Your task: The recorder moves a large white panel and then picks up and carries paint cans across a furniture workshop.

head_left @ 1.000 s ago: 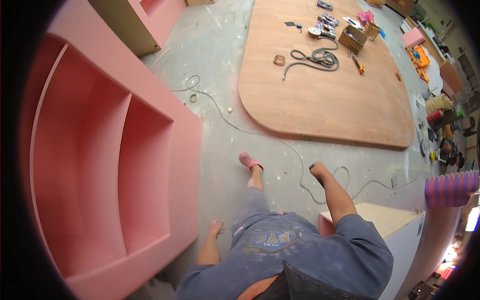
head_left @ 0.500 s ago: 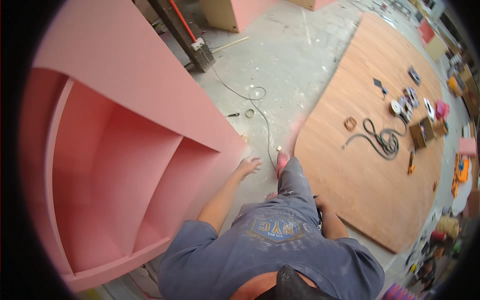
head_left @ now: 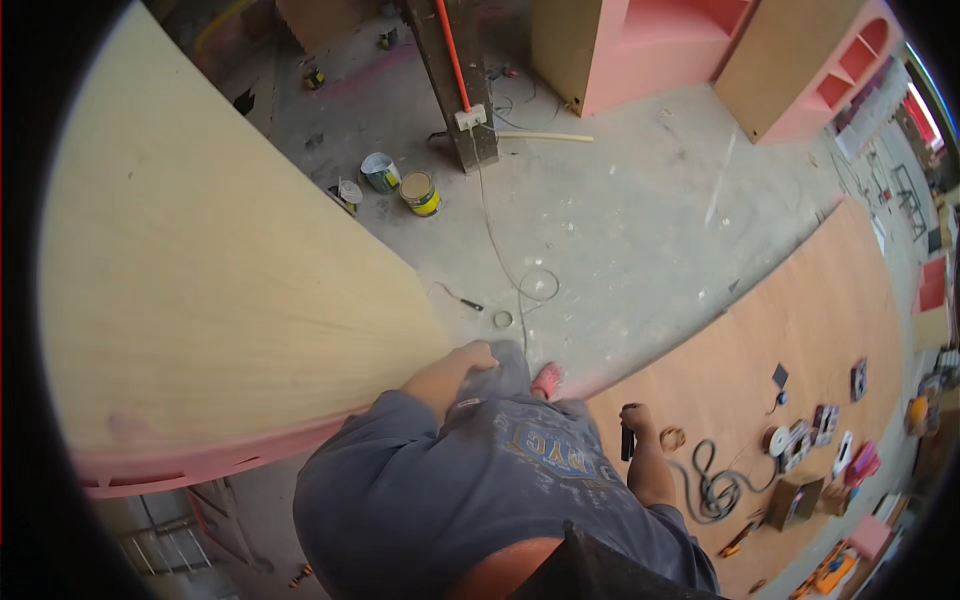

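My left hand point(head_left: 474, 356) hangs in front of my grey trousers, close to the lower right corner of a large cream panel point(head_left: 230, 270) with a pink edge. Its fingers turn down out of sight, so I cannot tell whether they are open or closed. My right hand point(head_left: 638, 416) is closed round a black hand-held tool point(head_left: 627, 443), beside the right side of my body and over the edge of a wooden board point(head_left: 760, 330). The tool's full shape is hidden. A pink shoe point(head_left: 547, 379) shows ahead of me.
Paint cans point(head_left: 420, 193) stand near a dark post point(head_left: 455, 90) with a white socket box point(head_left: 469, 118). A thin cable point(head_left: 490, 230) and a tape roll point(head_left: 502, 319) lie on the floor. A coiled hose point(head_left: 715, 490) lies on the board. Pink cabinets point(head_left: 640, 60) stand beyond.
My view has swung to the left. The pink shelf openings have left view and the cream panel shows instead. My right hand has come up with the black tool more visible; my left hand has drawn in.
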The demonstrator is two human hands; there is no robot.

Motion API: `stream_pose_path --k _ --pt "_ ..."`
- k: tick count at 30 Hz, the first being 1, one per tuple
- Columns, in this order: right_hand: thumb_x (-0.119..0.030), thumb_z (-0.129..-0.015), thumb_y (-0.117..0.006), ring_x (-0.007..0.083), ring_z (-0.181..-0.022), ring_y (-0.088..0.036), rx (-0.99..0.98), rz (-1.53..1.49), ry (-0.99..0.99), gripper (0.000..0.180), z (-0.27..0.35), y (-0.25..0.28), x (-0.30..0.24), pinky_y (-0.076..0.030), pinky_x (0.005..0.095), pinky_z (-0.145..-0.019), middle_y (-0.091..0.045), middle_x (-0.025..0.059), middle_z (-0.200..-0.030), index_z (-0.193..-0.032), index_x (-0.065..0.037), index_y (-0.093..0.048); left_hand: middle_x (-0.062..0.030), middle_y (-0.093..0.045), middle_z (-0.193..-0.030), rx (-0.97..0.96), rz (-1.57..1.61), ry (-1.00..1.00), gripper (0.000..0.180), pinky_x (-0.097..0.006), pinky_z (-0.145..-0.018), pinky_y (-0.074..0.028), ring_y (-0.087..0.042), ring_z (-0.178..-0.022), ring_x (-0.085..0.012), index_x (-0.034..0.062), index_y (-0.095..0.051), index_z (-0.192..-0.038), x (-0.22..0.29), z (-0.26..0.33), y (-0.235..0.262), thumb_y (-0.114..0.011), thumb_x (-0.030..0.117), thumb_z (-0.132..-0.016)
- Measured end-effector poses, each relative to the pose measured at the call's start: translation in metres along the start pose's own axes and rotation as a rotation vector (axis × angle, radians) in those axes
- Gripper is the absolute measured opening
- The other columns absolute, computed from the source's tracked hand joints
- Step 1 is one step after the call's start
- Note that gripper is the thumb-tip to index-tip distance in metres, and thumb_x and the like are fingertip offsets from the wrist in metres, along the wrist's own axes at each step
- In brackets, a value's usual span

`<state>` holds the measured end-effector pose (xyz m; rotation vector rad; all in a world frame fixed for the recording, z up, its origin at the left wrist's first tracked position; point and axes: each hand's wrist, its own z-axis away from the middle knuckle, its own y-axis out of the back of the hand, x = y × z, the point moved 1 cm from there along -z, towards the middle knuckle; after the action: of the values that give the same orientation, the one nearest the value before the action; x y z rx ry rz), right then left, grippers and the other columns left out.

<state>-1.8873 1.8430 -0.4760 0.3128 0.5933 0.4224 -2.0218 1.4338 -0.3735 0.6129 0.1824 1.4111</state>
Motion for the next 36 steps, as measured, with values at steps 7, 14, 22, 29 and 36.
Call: stream_pose_path --k 7,14,22,29,36 --pt "-0.003 -0.062 -0.049 0.0175 -0.051 -0.052 0.162 -0.052 0.048 0.017 -0.091 0.129 -0.153 -0.042 0.0288 -0.047 -0.055 0.0108 -0.062 -0.076 0.004 -0.056 -0.0139 -0.057 -0.088 0.319 0.504 0.071 0.034 -0.032 -0.066 -0.044 -0.056 -0.077 -0.0242 0.0052 -0.057 -0.093 -0.048 -0.096 0.067 -0.055 0.027 -0.067" --pt "-0.021 -0.067 -0.056 0.0258 -0.087 -0.052 -0.055 0.354 0.379 0.035 -0.237 0.115 -0.173 -0.043 0.0323 -0.071 -0.053 0.0131 -0.101 -0.097 -0.003 -0.053 -0.0118 -0.057 -0.066 -0.009 0.561 0.237 0.021 -0.031 -0.049 -0.045 -0.055 -0.053 -0.0228 0.0046 -0.057 -0.081 -0.085 -0.188 0.199 -0.052 0.021 -0.070" --pt "-0.006 -0.065 -0.049 0.0197 -0.052 -0.056 -0.078 0.324 0.185 0.013 -0.352 0.245 -0.382 -0.044 0.0312 -0.046 -0.058 0.0126 -0.060 -0.070 0.001 -0.059 -0.0185 -0.056 -0.083 0.545 0.660 -0.015 0.031 -0.036 -0.066 -0.043 -0.055 -0.076 -0.0299 0.0012 -0.055 -0.088 -0.055 -0.323 0.463 -0.054 0.024 -0.067" --pt "0.001 -0.064 -0.042 0.0208 -0.053 -0.053 -0.055 -0.022 0.014 0.018 -0.475 0.298 -0.586 -0.043 0.0314 -0.046 -0.055 0.0127 -0.064 -0.076 0.003 -0.056 -0.0196 -0.053 -0.098 0.288 0.594 0.126 0.040 -0.034 -0.081 -0.039 -0.050 -0.094 -0.0290 0.0009 -0.051 -0.100 -0.072 -0.391 0.622 -0.050 0.028 -0.070" --pt "-0.016 -0.067 -0.056 0.0238 -0.064 -0.057 -0.405 1.113 0.525 0.015 -0.672 0.308 -0.667 -0.045 0.0340 -0.057 -0.060 0.0131 -0.074 -0.074 -0.004 -0.061 -0.0230 -0.020 -0.127 0.195 0.436 0.237 0.061 -0.039 -0.095 -0.022 -0.023 -0.116 -0.0361 0.0073 -0.035 -0.119 -0.107 -0.428 0.735 -0.052 0.038 -0.069"
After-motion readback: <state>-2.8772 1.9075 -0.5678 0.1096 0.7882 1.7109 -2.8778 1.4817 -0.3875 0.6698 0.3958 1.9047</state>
